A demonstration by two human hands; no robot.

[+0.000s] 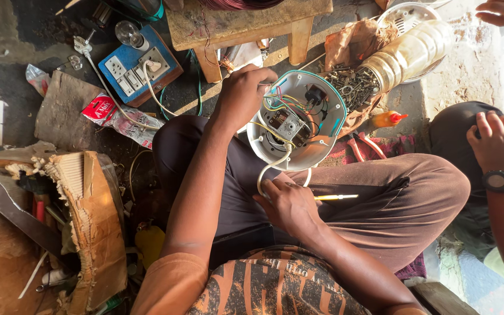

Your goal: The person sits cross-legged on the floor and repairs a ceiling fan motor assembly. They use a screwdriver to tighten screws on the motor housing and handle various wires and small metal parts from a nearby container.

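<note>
A round white plastic housing (316,153) lies open on my lap, showing a small grey switch block (287,125) and red, yellow, blue and black wires inside. My left hand (241,93) grips the housing's left rim, fingers at the wires. My right hand (286,204) rests on my thigh, closed around a yellow-handled screwdriver (335,197) and the white cable (272,166) that leaves the housing.
A plastic bottle (406,55) spills screws beside the housing. A low wooden stool (246,26) stands ahead, a blue switch board (138,67) to its left. Torn cardboard box (88,221) with tools at left. Another person's hand with a wristwatch (497,146) rests at right.
</note>
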